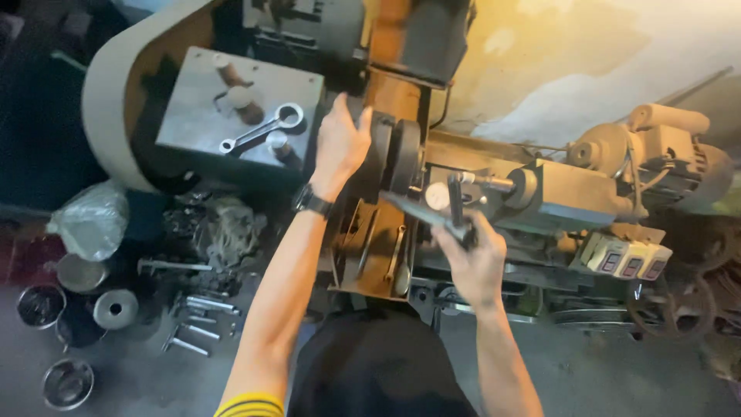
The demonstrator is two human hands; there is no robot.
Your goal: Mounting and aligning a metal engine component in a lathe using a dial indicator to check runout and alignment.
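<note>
I look down on a metal lathe. My left hand (341,143), with a dark wristwatch, grips the rim of the round chuck (397,154) near the headstock. My right hand (469,259) is closed around a dark upright lever (455,202) in front of the chuck. A small round dial gauge (438,196) sits just behind that lever. A dark flat bar slants from the chuck area toward my right hand.
A ring spanner (261,130) lies on the grey headstock cover (193,93). Left on the floor are metal bowls (40,305), a plastic bag (89,220) and loose bolts (197,316). A switch box (625,261) and motor (664,150) sit on the right.
</note>
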